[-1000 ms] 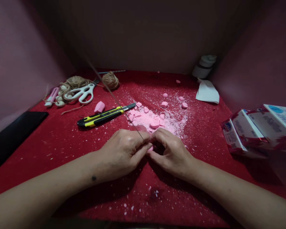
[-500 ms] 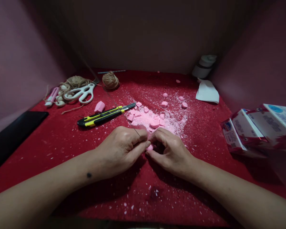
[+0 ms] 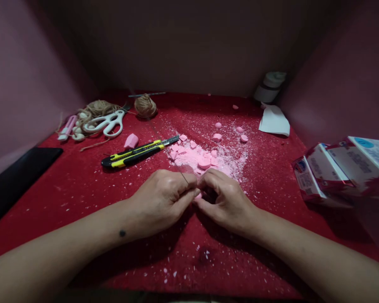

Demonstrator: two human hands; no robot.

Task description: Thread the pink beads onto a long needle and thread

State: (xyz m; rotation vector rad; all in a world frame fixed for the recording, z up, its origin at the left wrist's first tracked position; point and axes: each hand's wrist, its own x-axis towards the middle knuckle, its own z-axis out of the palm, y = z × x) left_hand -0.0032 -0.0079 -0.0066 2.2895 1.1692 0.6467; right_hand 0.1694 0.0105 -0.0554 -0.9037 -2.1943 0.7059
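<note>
On the desk, frame centre, I see the left hand, grip closed on a thin needle, and the right hand, grip pinching a small pink piece. Risk: sideways needle pressure could crumble the piece or prick a finger.

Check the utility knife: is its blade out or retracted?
Out: a grey blade sticks past the front of the utility knife, pointing at the pink pieces on the red cloth.
</note>
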